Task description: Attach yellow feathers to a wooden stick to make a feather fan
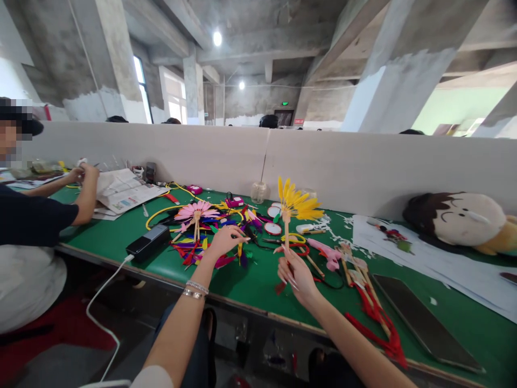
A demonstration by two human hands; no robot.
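Observation:
My right hand [297, 274] is wrapped round the wooden handle of a small yellow feather fan [299, 200], which stands upright above the table with its feathers spread mostly to the right. My left hand [226, 240] hovers to the left of the fan, thumb and fingers pinched together. Whatever lies between those fingertips is too small to make out. Below and behind that hand is a pile of coloured feathers [220, 262] in red, purple, yellow and blue. A pink feather fan [196, 212] rests on the pile's left side.
A pink glue gun [326, 253] and wooden sticks with red tassels [374, 304] lie to the right, near a dark tablet-like slab [424, 323]. A black power bank [148, 242] with a white cable sits left. Beyond it, a co-worker's hands [83, 172] are above newspaper [125, 191]. A plush doll [464, 222] lies right.

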